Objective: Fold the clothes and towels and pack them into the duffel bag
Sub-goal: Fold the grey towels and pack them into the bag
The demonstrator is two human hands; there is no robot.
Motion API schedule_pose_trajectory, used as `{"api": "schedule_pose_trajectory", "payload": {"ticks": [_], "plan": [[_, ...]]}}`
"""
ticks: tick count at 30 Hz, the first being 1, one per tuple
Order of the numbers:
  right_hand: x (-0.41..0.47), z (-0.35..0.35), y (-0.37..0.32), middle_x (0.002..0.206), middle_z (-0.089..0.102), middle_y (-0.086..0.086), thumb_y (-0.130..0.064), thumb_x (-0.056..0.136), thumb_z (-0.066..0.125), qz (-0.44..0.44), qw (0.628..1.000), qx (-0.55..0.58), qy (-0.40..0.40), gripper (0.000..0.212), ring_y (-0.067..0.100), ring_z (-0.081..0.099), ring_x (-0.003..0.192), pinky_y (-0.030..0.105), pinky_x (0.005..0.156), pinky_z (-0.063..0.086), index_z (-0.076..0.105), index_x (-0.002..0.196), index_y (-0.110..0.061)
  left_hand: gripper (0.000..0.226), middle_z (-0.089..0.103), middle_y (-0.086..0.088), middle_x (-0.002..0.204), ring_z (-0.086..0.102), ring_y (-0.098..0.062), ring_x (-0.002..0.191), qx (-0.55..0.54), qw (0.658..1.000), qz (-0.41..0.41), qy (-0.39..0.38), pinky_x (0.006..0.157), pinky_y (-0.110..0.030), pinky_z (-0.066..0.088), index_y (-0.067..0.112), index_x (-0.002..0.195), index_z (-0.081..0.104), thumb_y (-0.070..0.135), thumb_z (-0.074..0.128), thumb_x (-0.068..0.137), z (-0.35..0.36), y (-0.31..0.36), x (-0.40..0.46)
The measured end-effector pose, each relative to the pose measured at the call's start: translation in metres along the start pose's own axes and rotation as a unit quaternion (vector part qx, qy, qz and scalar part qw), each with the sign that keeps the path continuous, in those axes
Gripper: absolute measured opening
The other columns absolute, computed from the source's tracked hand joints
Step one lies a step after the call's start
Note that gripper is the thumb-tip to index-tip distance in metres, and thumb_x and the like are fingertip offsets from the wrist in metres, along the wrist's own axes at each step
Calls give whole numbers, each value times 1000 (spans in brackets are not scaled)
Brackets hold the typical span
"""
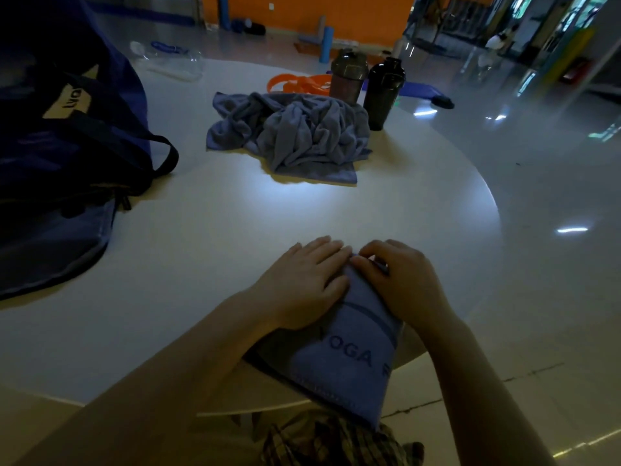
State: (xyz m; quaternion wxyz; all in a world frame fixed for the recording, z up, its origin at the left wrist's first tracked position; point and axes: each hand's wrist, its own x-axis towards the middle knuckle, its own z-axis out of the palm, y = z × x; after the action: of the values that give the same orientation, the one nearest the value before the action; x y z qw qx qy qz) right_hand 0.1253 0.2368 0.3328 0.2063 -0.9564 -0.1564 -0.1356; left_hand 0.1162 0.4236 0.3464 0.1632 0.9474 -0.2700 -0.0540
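A blue towel (353, 358) with dark lettering lies folded at the near edge of the round white table (235, 230), its lower end hanging over the rim. My left hand (302, 280) lies flat on its far left part, fingers straight. My right hand (400, 280) rests on the far right part with fingertips curled, pinching the towel's top edge. A second, crumpled grey-blue towel (295, 136) sits in a heap at mid-table. The dark blue duffel bag (64, 136) stands at the left, with black straps and its zip side facing me.
Two dark shaker bottles (347, 77) (383, 92) stand just behind the crumpled towel, with orange bands (295, 83) beside them. A clear plastic bottle (171, 62) lies at the far left edge. Shiny floor surrounds the table on the right.
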Motion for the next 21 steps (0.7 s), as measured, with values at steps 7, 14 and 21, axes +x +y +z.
{"api": "schedule_pose_trajectory", "payload": {"ticks": [7, 14, 21], "plan": [[-46, -15, 4, 91, 57, -6, -59, 89, 48, 99, 991, 20, 91, 46, 5, 53, 73, 15, 60, 39, 60, 106, -18, 73, -8, 8, 161, -3, -7, 146, 8, 997, -80, -18, 118, -36, -11, 28, 152, -8, 65, 17, 94, 12, -9, -5], [-61, -16, -14, 94, 62, -3, -64, 79, 52, 195, 980, 46, -17, 71, 18, 62, 85, 33, 73, 53, 35, 136, -26, 72, -13, 2, 160, -9, -10, 146, 2, 988, -153, 16, 117, -38, -13, 20, 152, -11, 57, 17, 97, 16, -4, -8], [-1, -14, -9, 90, 60, -6, -38, 91, 58, 103, 985, 136, -22, 53, 7, 62, 79, 33, 74, 56, 34, 137, -25, 81, -22, 11, 156, -25, -7, 141, 77, 997, 28, 9, 116, -47, -15, 39, 148, -11, 80, 9, 81, 0, -7, -4]]}}
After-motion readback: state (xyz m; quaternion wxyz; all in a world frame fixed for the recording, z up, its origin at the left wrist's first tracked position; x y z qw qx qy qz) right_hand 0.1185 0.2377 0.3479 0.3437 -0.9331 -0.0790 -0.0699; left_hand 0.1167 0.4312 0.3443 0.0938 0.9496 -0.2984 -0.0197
